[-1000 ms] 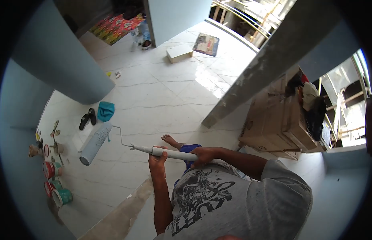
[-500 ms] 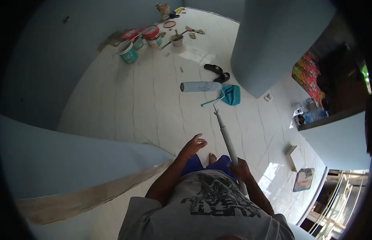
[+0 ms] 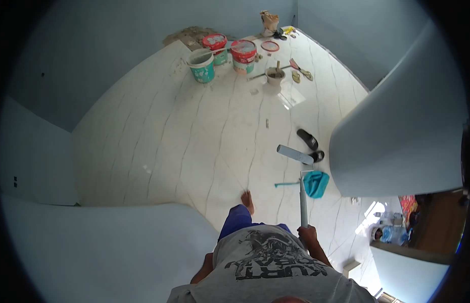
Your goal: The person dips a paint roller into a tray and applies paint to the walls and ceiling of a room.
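My right hand (image 3: 308, 236) is wrapped round the grey pole of a paint roller (image 3: 303, 204), low on the right beside my shirt. The pole points forward, and its blue-grey roller sleeve (image 3: 293, 153) overlaps a pair of black slides (image 3: 308, 139) in this view. Just right of the roller frame lies a teal cloth bag (image 3: 316, 184) with a strap stretching left on the floor. Only my left forearm (image 3: 202, 271) shows at the lower left; the hand is hidden behind my shirt.
Ahead stand a teal paint bucket (image 3: 202, 73), two red-rimmed buckets (image 3: 244, 59) and a small mortar pail (image 3: 275, 78). Sandals (image 3: 301, 76) lie near the pail. A blue-grey column (image 3: 396, 131) rises at right. A low wall (image 3: 103, 237) curves at left. Water bottles (image 3: 394, 234) stand lower right.
I have stepped forward with a foot out, so the buckets appear nearer. The roller has dropped lower and to the right in view. My left hand has gone back out of sight.
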`<move>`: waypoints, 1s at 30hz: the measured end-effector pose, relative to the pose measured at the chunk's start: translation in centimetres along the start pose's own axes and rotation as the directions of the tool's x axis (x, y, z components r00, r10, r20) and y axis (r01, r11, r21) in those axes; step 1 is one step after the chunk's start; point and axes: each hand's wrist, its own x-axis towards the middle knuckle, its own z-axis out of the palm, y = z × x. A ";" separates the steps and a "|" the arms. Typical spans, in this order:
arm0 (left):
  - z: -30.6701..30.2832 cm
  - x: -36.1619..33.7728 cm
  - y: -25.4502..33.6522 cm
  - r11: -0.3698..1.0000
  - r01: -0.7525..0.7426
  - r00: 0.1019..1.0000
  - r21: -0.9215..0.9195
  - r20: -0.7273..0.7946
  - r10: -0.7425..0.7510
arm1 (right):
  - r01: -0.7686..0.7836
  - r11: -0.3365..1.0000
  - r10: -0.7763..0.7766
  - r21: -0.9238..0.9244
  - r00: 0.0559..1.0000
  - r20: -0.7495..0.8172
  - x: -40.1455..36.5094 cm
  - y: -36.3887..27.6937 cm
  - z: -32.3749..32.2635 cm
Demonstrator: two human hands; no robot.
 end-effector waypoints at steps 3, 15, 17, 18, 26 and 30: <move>-0.4 -0.3 8.2 0.993 -0.108 0.994 -0.040 -0.023 0.107 | 0.007 0.998 -0.007 0.054 1.000 -0.003 3.6 -9.4 1.2; -4.7 4.5 58.8 0.808 -0.530 0.848 -0.259 -0.166 0.503 | 0.277 0.949 -0.282 0.148 0.959 0.009 21.7 -44.9 8.9; -5.3 5.4 62.0 0.837 -0.477 0.878 -0.267 -0.191 0.439 | 0.281 0.952 -0.285 0.121 0.959 0.011 24.9 -50.5 10.2; -5.6 6.3 62.7 0.871 -0.412 0.907 -0.268 -0.211 0.364 | 0.285 0.953 -0.286 0.104 0.958 0.001 26.5 -53.8 11.3; -11.0 8.2 64.2 0.875 -0.373 0.917 0.310 -0.025 0.399 | 0.407 0.908 -0.402 0.100 0.913 -0.064 34.0 -80.7 15.7; -13.9 14.2 70.8 0.772 -0.405 0.888 0.489 0.007 0.460 | 0.561 0.808 -0.557 0.180 0.827 -0.074 36.7 -94.1 17.1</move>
